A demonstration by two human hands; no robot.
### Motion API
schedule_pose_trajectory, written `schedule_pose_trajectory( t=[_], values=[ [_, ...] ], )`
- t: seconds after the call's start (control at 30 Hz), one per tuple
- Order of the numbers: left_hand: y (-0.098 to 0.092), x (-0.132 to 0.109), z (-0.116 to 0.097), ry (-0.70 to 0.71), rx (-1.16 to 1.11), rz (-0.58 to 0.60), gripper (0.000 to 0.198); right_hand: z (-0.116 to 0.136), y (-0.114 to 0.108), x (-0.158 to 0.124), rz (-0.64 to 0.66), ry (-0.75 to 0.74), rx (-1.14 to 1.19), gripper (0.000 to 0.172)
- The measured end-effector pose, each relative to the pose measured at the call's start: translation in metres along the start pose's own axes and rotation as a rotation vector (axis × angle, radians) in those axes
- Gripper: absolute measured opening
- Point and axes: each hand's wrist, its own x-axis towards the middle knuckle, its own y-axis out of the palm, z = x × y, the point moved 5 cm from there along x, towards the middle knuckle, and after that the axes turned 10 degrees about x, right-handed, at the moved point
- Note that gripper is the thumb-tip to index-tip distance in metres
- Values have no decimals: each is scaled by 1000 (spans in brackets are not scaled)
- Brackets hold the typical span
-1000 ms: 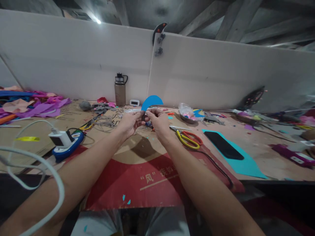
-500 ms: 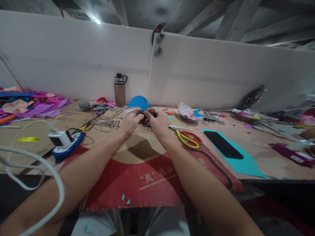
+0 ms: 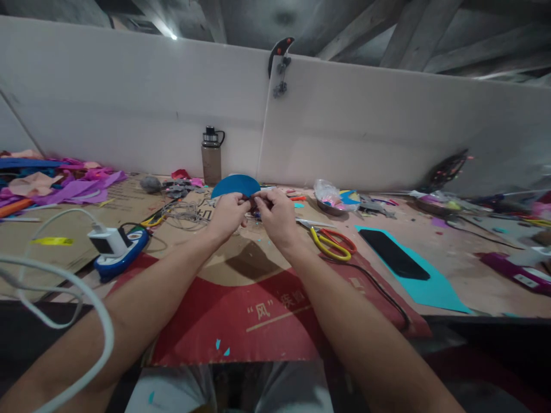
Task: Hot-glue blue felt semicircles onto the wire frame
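Observation:
A flat, round blue piece (image 3: 236, 184), perhaps paper or felt, rises tilted just beyond my fingers. My left hand (image 3: 229, 218) pinches its near edge with thumb and fingers. Close beside it, my right hand (image 3: 278, 217) is also closed in a pinch at the piece's lower right edge; the fingertips nearly meet there and hide the exact grip. Small dark bits show between the fingers, too small to name. Below the hands lies a cardboard sheet (image 3: 206, 321) printed red and tan.
Scissors with yellow and red handles (image 3: 331, 244) lie right of my hands. Farther right, a black phone (image 3: 394, 253) rests on turquoise sheet. A bottle (image 3: 211, 158) stands behind. At left are a power strip (image 3: 120, 255), a white cable (image 3: 101, 312) and cloth scraps (image 3: 73, 186).
The blue piece has tilted and turned, now looking flatter and wider and reaching farther left. My hands stay close together, with the fingers shifted slightly.

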Motion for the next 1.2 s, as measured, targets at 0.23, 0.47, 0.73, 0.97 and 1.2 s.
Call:
schedule_pose_trajectory(
  t=[0.23,0.47,0.73,0.97,1.2],
  values=[
    [12,7,15,-61,-419,89,22,0,-1,0,5,-47,-55,17],
    [8,7,14,-73,-484,38,23,-4,-7,0,-48,-11,-39,12],
    [-4,8,9,-92,-553,-102,14,-10,-6,0,-14,61,-27,17],
    [-28,20,19,-75,-553,-255,14,-25,13,-7,381,237,1,26],
    [-39,25,22,-60,-580,-299,14,-58,-25,-4,292,440,-494,35]
  ],
)
